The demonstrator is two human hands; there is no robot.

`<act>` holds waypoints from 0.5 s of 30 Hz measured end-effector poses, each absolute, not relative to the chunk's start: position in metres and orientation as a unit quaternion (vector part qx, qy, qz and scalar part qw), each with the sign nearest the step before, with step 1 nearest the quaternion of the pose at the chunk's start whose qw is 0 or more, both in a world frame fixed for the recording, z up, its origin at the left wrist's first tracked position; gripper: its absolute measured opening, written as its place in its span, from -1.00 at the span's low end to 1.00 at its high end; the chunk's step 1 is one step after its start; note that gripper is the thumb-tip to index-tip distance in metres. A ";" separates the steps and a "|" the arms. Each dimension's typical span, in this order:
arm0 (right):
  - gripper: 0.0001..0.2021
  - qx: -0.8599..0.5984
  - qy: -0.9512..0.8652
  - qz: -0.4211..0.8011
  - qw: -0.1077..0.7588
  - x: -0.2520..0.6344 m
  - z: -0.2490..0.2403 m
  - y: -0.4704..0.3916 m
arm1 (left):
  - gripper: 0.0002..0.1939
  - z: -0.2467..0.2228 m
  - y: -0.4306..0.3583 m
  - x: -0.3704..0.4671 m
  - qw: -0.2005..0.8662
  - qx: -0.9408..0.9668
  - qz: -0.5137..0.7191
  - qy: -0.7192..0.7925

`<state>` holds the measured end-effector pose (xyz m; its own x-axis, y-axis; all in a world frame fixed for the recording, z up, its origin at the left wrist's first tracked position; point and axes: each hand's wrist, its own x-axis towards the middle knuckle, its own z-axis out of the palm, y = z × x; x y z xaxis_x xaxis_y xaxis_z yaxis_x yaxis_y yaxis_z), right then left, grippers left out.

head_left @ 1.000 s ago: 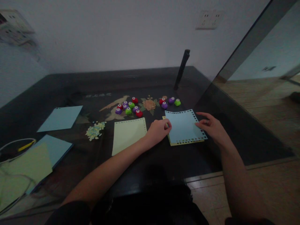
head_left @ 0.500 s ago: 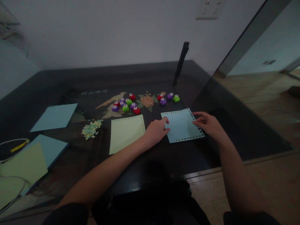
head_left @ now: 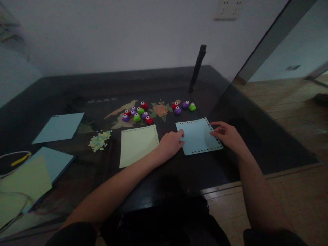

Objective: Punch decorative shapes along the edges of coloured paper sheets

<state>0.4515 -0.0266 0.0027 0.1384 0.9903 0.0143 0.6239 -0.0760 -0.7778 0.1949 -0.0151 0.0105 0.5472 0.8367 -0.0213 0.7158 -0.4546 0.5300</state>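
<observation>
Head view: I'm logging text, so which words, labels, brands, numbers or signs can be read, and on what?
"上 … 花": pale Chinese characters on the black tabletop; the other characters are too blurred to read.
No writing legible on the blue punched sheet or pale green punched sheet.

A second earlier, a yellow margin jutted out past the left and lower edges of the blue sheet (head_left: 198,136); by now the blue sheet had come to cover that yellow one almost wholly. The left hand's (head_left: 171,141) thumb and forefinger had parted at its edge, and the view had tipped lower, lifting the socket (head_left: 227,9) toward the top.
</observation>
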 end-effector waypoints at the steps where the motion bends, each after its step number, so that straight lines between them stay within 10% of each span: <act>1: -0.63 -0.677 -0.595 0.279 0.331 0.452 0.002 -0.026 | -0.83 0.010 -0.015 0.195 0.251 0.842 0.122 0.461; 15: -0.64 -0.683 -0.601 0.263 0.321 0.453 -0.002 -0.025 | -0.83 0.010 -0.014 0.195 0.236 0.849 0.111 0.459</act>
<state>0.4529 -0.0252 -0.0024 0.1398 0.9898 0.0260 0.6513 -0.0721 -0.7554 0.1949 -0.0137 0.0097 0.5545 0.8317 -0.0284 0.7273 -0.4677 0.5023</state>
